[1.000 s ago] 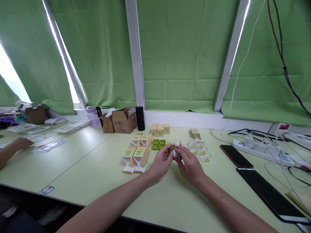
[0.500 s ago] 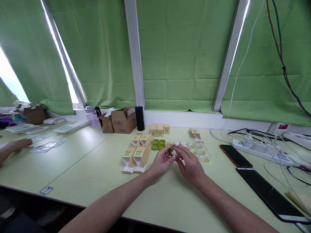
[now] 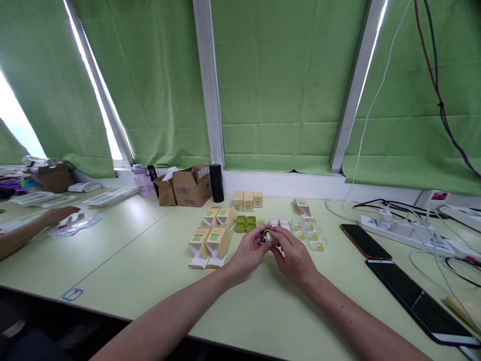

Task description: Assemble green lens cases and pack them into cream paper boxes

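Hands: the left hand [image 3: 251, 250] and the right hand [image 3: 295, 256] are being held together over the middle of the tabletop [image 3: 143, 250], fingertips meeting, and both are being pinched on one small item.
Held item: a white piece with an olive-green ring [image 3: 267, 235] is being gripped between the two sets of fingertips, just above the tabletop. It is being largely covered by the fingers, so its exact form cannot be told.
Change: compared with a second ago, less of the white is being shown, as the right fingers are being closed further over the piece. The hands are being kept in nearly the same spot, so the work is being judged as fingertip handling in place, with nothing being set down or picked up.
At 10 o'clock of the hands: four green cases [image 3: 245, 224] are being kept in a tight block, near the fingertips.
At 9 o'clock: open kraft cartons [image 3: 210, 241] with green labels are being left lying with their flaps spread.
At 12 o'clock: three closed cartons [image 3: 247, 200] are being kept upright in a row near the window ledge.
At 2 o'clock: clear trays with yellow dots [image 3: 310, 234] are being left just beside the right hand.
At 3 o'clock: a phone [image 3: 366, 241] is being left face up, well apart from the hands.
At far 9 o'clock: a co-worker's hand [image 3: 56, 215] is now being laid by clear packets [image 3: 77, 224], having been shifted toward them.
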Motion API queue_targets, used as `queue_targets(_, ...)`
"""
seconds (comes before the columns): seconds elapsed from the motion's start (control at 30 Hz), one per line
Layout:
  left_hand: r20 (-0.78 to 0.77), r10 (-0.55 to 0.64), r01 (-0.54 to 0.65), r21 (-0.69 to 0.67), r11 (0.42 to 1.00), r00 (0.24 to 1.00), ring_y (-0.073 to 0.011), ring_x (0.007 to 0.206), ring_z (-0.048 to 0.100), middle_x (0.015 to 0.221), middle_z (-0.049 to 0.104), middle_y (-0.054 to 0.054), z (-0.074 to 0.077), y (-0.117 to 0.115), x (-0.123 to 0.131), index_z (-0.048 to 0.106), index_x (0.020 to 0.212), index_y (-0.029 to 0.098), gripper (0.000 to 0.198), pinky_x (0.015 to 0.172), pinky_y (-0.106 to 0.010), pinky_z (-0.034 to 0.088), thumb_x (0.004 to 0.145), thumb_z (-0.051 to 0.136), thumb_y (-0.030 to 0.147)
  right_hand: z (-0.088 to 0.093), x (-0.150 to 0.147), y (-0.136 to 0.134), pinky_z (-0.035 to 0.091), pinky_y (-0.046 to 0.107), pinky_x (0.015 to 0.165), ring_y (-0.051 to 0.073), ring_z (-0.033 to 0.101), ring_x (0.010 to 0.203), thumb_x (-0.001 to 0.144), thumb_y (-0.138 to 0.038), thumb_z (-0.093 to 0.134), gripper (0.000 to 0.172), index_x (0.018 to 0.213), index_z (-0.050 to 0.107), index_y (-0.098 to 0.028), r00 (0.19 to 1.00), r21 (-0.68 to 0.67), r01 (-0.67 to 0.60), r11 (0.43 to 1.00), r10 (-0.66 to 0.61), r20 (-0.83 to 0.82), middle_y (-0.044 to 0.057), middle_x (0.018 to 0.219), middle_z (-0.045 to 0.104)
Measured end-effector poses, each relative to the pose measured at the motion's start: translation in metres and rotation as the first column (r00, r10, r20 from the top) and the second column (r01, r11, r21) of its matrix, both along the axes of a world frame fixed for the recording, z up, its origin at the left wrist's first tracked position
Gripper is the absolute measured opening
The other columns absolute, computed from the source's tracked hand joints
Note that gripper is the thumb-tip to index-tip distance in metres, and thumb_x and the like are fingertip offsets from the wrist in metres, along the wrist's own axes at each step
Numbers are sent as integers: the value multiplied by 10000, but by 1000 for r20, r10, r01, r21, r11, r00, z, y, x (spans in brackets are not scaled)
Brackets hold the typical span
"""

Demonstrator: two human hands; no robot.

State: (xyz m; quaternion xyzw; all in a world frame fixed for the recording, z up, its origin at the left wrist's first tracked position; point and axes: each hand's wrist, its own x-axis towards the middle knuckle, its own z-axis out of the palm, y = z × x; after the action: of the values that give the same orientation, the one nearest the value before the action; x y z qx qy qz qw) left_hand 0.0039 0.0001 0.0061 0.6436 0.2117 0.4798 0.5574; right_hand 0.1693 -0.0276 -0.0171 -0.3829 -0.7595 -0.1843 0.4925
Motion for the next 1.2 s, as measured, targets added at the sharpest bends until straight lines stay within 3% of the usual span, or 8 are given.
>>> queue_targets(0.7,-24,12,-11,24,1000,1000,-285,1186,634,1303,670,-181,0,0,0,630,1321,150,543,1029,-439,510,864,778,405,1,0,1,641,443,928,272,698,1148,979,-140,538,345,1317,593,-182,1000,19,20,1000,-20,21,153,1257,698)
queue_targets(0.97,10,-25,25,-11,1000,1000,-301,1276,600,1375,642,-184,6,-5,0,632,1346,161,576,1061,-431,497,848,797,398,3,0,-2,633,447,956,272,673,1196,968,-152,543,412,1377,561,-201,1000,-14,-17,1000,17,0,150,1294,677)
queue_targets(1.2,30,-29,30,-45,999,999,-281,1129,673,1236,712,-168,3,-1,-4,628,1377,158,634,959,-409,558,825,818,405,2,0,-3,643,475,931,297,645,1239,965,-158,528,509,1467,465,-221,997,-82,-69,994,65,-53,160,1320,660)
